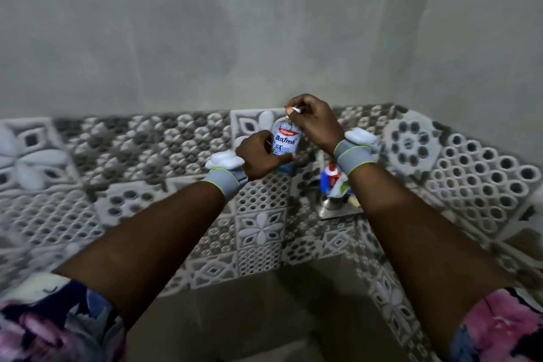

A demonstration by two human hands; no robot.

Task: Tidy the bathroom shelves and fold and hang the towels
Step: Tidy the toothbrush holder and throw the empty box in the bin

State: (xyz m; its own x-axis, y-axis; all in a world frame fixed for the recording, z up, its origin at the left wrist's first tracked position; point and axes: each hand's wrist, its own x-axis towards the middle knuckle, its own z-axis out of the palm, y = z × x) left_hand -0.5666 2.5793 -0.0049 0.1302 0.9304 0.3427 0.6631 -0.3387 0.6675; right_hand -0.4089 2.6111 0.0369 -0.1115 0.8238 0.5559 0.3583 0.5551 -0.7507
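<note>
A blue and white toothpaste tube point(286, 139) with red and blue lettering stands upright in front of the patterned tile wall. My left hand point(258, 157) grips its lower half from the left. My right hand point(313, 120) is above it and pinches the white cap point(295, 109) at the tube's top. Below my right wrist, a second tube point(330, 178) with a white cap leans in a metal holder point(333, 206). No towels are in view.
Grey and white patterned tiles point(147, 156) cover the lower walls, which meet in a corner near the holder. Plain grey plaster point(264, 23) rises above them. A brown floor point(249, 303) lies below. Both wrists wear grey bands.
</note>
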